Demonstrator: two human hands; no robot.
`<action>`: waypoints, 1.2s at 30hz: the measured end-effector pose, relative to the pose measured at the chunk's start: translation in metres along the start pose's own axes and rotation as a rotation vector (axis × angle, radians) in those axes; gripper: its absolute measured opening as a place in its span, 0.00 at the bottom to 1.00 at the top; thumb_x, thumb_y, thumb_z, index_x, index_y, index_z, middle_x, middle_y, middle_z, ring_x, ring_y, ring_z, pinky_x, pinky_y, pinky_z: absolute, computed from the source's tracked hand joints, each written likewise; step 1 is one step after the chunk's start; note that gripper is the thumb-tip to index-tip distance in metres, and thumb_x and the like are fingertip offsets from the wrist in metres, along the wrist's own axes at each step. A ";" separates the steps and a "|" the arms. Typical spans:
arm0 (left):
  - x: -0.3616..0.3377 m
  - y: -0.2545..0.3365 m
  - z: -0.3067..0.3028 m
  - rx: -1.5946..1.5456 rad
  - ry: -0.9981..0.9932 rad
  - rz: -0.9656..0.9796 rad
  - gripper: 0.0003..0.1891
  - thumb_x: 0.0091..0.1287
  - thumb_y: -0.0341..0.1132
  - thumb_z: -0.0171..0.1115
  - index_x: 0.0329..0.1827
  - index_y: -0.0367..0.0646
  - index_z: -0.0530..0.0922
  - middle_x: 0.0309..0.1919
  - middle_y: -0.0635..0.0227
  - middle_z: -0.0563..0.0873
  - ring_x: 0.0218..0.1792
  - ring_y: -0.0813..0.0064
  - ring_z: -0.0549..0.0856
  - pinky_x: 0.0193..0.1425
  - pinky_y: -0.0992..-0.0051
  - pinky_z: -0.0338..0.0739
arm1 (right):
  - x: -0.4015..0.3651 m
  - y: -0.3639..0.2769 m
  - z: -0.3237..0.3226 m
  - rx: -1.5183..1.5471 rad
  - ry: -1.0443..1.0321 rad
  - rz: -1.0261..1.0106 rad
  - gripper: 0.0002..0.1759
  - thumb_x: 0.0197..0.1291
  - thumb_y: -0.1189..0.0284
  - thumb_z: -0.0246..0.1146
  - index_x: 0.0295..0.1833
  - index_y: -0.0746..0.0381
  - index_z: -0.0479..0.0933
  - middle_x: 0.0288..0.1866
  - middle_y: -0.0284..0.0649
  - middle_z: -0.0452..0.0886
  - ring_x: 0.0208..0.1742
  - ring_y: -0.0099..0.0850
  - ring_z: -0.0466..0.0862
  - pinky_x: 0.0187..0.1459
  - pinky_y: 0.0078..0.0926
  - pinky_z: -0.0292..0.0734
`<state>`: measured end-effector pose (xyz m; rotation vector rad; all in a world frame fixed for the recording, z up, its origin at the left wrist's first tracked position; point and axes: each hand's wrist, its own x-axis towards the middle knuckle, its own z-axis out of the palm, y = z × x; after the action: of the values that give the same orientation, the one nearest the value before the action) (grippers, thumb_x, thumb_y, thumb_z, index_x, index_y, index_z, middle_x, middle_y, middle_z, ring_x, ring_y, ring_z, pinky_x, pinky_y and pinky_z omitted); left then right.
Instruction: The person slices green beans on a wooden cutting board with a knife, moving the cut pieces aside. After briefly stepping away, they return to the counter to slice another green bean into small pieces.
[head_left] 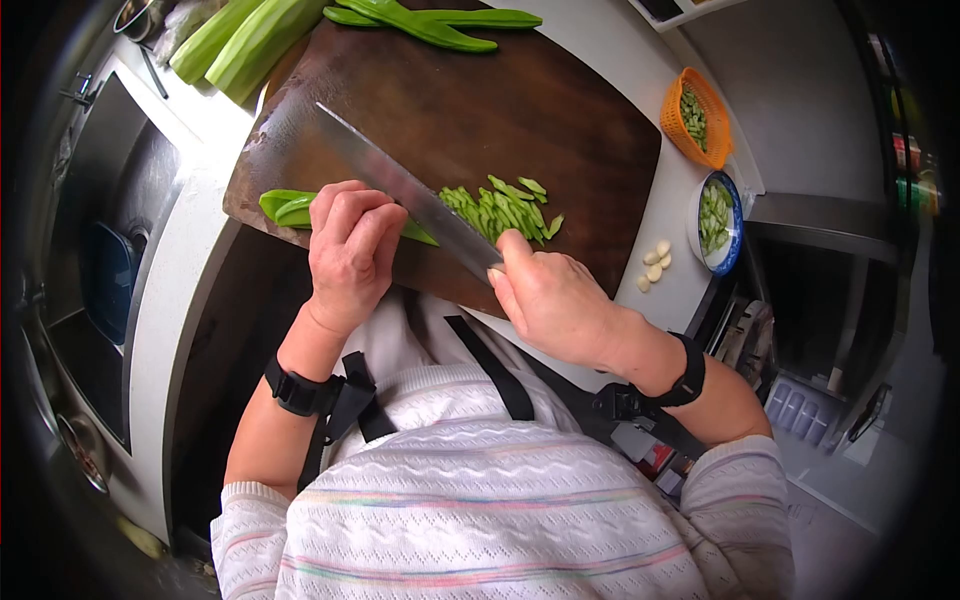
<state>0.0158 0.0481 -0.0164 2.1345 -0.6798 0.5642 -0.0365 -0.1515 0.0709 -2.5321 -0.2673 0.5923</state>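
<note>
My left hand [350, 250] has its fingers curled over long flat green beans [283, 206] at the near edge of a dark wooden cutting board [500, 110]. Bean tips stick out on both sides of it. My right hand [562, 300] is closed round the handle of a kitchen knife [400, 185], most of the handle being hidden. Its broad blade slants up to the left, close beside my left fingers. Right of the blade lies a small heap of slanted green bean slices [505, 212]. Several whole green beans [430, 22] rest at the board's far edge.
Pale green peeled gourds [250, 45] lie at the far left, above a sink [120, 165]. On the right counter are an orange basket [715, 115] of cut green pieces, a blue-rimmed bowl [735, 235] with pale green slices, and several garlic cloves [655, 265].
</note>
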 end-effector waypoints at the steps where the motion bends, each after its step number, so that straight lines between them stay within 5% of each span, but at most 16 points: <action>1: -0.001 0.001 0.000 0.000 -0.001 -0.005 0.11 0.49 0.19 0.68 0.34 0.41 0.80 0.34 0.65 0.79 0.42 0.61 0.79 0.46 0.67 0.75 | -0.003 -0.001 0.002 -0.005 -0.008 0.023 0.11 0.67 0.72 0.54 0.41 0.69 0.62 0.20 0.54 0.76 0.26 0.54 0.80 0.29 0.50 0.73; 9: -0.001 0.003 -0.001 0.028 -0.008 0.024 0.11 0.51 0.19 0.67 0.35 0.41 0.80 0.37 0.65 0.80 0.44 0.60 0.79 0.47 0.67 0.75 | -0.052 0.025 -0.010 -0.096 0.043 0.103 0.10 0.67 0.70 0.53 0.40 0.66 0.62 0.21 0.52 0.78 0.27 0.54 0.82 0.31 0.50 0.76; 17: 0.005 0.012 -0.012 0.103 -0.095 0.070 0.13 0.52 0.20 0.66 0.40 0.41 0.80 0.40 0.64 0.81 0.48 0.59 0.79 0.51 0.66 0.75 | -0.087 0.061 -0.026 0.015 0.342 0.173 0.09 0.66 0.71 0.55 0.41 0.65 0.63 0.21 0.53 0.77 0.25 0.55 0.79 0.27 0.50 0.72; 19: 0.006 0.015 -0.020 0.103 -0.147 0.079 0.20 0.46 0.19 0.65 0.44 0.43 0.79 0.45 0.63 0.79 0.52 0.56 0.77 0.58 0.61 0.71 | -0.093 0.065 -0.025 0.092 0.433 0.146 0.09 0.66 0.72 0.55 0.40 0.66 0.64 0.21 0.54 0.77 0.26 0.56 0.79 0.27 0.50 0.71; 26: 0.015 0.005 -0.044 0.296 -0.371 0.071 0.26 0.43 0.19 0.59 0.50 0.42 0.78 0.48 0.62 0.79 0.55 0.58 0.76 0.68 0.57 0.63 | -0.094 0.057 -0.011 0.186 0.257 0.169 0.10 0.66 0.72 0.55 0.39 0.67 0.63 0.21 0.55 0.76 0.28 0.56 0.79 0.28 0.50 0.72; 36: 0.038 -0.022 -0.051 0.299 -0.421 0.177 0.22 0.47 0.17 0.58 0.47 0.44 0.81 0.44 0.66 0.82 0.50 0.63 0.78 0.62 0.62 0.67 | -0.056 0.038 0.002 0.123 0.164 0.075 0.10 0.66 0.71 0.54 0.39 0.66 0.63 0.22 0.54 0.77 0.28 0.55 0.80 0.30 0.51 0.73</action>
<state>0.0507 0.0901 0.0227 2.5217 -1.0797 0.3219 -0.0840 -0.1996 0.0689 -2.4620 -0.0754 0.4130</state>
